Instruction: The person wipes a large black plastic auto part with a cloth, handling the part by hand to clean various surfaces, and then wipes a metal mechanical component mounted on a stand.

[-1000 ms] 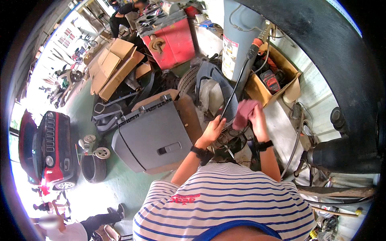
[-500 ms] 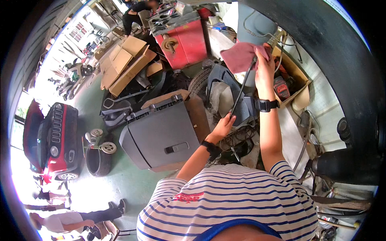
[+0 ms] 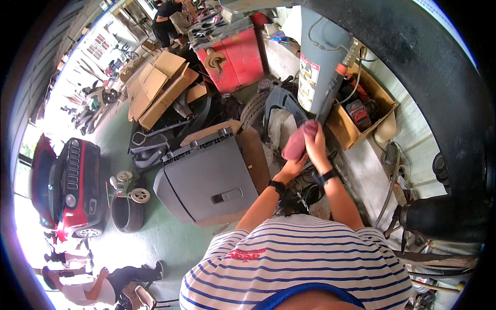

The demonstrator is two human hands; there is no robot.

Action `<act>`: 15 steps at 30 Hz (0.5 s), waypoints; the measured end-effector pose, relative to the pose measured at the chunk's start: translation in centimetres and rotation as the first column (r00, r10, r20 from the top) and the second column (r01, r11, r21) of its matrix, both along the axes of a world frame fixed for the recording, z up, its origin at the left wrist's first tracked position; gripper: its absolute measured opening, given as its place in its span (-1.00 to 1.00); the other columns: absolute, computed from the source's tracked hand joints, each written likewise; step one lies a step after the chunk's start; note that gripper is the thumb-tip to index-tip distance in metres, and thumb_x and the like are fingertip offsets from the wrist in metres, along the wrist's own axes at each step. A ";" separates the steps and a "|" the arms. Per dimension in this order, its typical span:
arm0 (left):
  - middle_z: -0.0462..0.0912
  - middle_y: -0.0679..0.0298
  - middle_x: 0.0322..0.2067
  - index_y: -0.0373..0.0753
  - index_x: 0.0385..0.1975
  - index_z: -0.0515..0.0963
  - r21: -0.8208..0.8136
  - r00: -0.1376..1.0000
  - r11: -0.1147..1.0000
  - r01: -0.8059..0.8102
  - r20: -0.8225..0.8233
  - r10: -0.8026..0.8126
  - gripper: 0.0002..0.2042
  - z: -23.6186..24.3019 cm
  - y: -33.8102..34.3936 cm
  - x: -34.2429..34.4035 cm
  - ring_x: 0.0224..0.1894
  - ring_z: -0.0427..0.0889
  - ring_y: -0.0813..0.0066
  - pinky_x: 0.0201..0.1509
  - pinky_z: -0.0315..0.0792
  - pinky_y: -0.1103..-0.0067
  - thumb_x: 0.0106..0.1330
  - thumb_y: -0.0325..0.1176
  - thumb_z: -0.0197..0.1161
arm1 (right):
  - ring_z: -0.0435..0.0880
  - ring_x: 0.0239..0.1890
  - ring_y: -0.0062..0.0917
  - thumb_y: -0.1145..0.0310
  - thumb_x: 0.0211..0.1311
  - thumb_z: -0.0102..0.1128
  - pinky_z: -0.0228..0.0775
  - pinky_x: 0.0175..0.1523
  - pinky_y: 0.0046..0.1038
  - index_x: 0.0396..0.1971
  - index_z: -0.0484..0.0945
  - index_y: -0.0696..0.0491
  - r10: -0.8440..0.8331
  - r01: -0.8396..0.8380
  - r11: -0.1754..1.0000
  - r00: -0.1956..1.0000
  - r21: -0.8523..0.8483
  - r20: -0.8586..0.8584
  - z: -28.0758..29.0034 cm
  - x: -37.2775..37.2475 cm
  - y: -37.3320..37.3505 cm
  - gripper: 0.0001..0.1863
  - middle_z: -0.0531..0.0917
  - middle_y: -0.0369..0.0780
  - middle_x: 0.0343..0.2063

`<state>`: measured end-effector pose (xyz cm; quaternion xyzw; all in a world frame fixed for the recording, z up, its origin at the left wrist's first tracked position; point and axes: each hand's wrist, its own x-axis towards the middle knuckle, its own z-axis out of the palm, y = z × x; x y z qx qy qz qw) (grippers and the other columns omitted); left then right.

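Note:
My right hand point(image 3: 316, 143) is closed around a bunched dark red cloth point(image 3: 299, 141). My left hand point(image 3: 293, 168) is closed just below it, its fingertips touching or very near the cloth. The thin black rod seen earlier between my hands does not show now; cloth and fingers may cover it, so what my left hand grips is hidden. Both hands are over a pile of dark vehicle parts, to the right of a large grey plastic panel point(image 3: 209, 181). A clear plastic bag point(image 3: 281, 126) lies just beyond the cloth.
A grey cylinder point(image 3: 323, 39) stands ahead, beside a cardboard box of tools point(image 3: 347, 130). A black post point(image 3: 408, 57) arches along the right. Further off are a red machine cabinet point(image 3: 232, 59), flattened cardboard point(image 3: 155, 88), a tyre point(image 3: 126, 213), a red car point(image 3: 72, 186) and other people.
My right hand has come down and back toward my left hand with the cloth, which is now bunched up. The black rod has gone from sight. My left hand has moved slightly nearer me.

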<state>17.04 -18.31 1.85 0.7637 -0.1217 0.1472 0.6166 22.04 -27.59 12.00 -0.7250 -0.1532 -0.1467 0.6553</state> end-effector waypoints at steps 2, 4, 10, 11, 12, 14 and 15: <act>0.52 0.14 0.07 -0.26 0.11 0.43 0.055 0.992 0.994 0.092 -0.094 -0.086 -0.64 -1.1 0.8 -0.6 0.17 0.43 0.28 0.22 0.27 0.47 0.33 -0.35 0.13 | 0.67 -0.17 -0.45 0.55 0.18 0.08 0.46 -0.09 -0.52 -0.05 0.33 0.23 -0.068 0.067 0.998 0.997 -0.012 -0.041 -2.9 -1.3 -0.5 -0.67 0.63 -0.17 -0.26; 0.52 0.15 0.07 -0.25 0.13 0.42 -0.015 0.973 0.990 0.139 -0.181 -0.140 -0.63 -2.7 0.3 -0.9 0.16 0.44 0.30 0.23 0.28 0.47 0.32 -0.37 0.13 | 0.68 -0.20 -0.48 0.59 0.16 0.07 0.46 -0.10 -0.54 -0.08 0.35 0.23 -0.040 0.038 0.998 0.998 -0.046 -0.057 -3.6 -1.7 -1.0 -0.69 0.63 -0.18 -0.29; 0.55 0.20 0.02 -0.27 0.07 0.45 -0.238 0.993 0.967 0.094 -0.049 -0.109 -0.67 -2.9 -2.8 -2.2 0.08 0.49 0.39 0.17 0.34 0.49 0.36 -0.33 0.09 | 0.65 -0.26 -0.55 0.63 0.12 0.08 0.45 -0.09 -0.59 -0.03 0.35 0.20 0.039 -0.042 0.995 0.999 -0.088 -0.033 -5.9 -2.7 -3.4 -0.63 0.61 -0.19 -0.30; 0.55 0.21 0.00 -0.27 0.06 0.46 -0.239 0.991 0.967 0.085 -0.079 -0.107 -0.68 -3.0 -2.6 -2.5 0.06 0.49 0.41 0.15 0.35 0.50 0.35 -0.33 0.10 | 0.63 -0.24 -0.50 0.62 0.10 0.08 0.43 -0.05 -0.53 -0.02 0.33 0.23 -0.006 0.019 0.974 0.998 -0.225 0.059 -5.9 -3.5 -3.3 -0.61 0.59 -0.17 -0.31; 0.56 0.23 -0.02 -0.26 0.06 0.46 -0.230 0.983 0.970 0.073 -0.145 -0.109 -0.68 -3.0 -2.3 -2.9 0.04 0.50 0.43 0.13 0.35 0.51 0.34 -0.32 0.10 | 0.59 -0.21 -0.44 0.62 0.10 0.08 0.41 -0.01 -0.45 -0.01 0.33 0.21 0.010 -0.012 0.975 1.000 -0.221 -0.010 -6.3 -4.3 -3.2 -0.60 0.57 -0.16 -0.30; 0.57 0.25 -0.05 -0.24 0.05 0.47 -0.211 0.941 0.974 0.080 -0.308 -0.144 -0.68 -2.7 -1.9 -3.6 0.01 0.51 0.46 0.09 0.37 0.52 0.33 -0.32 0.12 | 0.58 -0.17 -0.33 0.59 0.12 0.09 0.38 0.02 -0.39 0.00 0.32 0.17 0.000 0.001 0.967 1.000 -0.255 0.004 -8.1 -5.4 -3.1 -0.60 0.55 -0.11 -0.26; 0.58 0.27 -0.07 -0.23 0.04 0.48 -0.192 0.914 0.979 0.074 -0.380 -0.144 -0.69 -2.6 -1.5 -4.2 -0.01 0.52 0.48 0.07 0.38 0.53 0.32 -0.32 0.13 | 0.57 -0.13 -0.26 0.57 0.13 0.09 0.37 0.03 -0.36 0.01 0.32 0.15 0.072 -0.094 0.967 0.993 -0.237 -0.099 -8.9 -6.0 -3.5 -0.60 0.55 -0.07 -0.23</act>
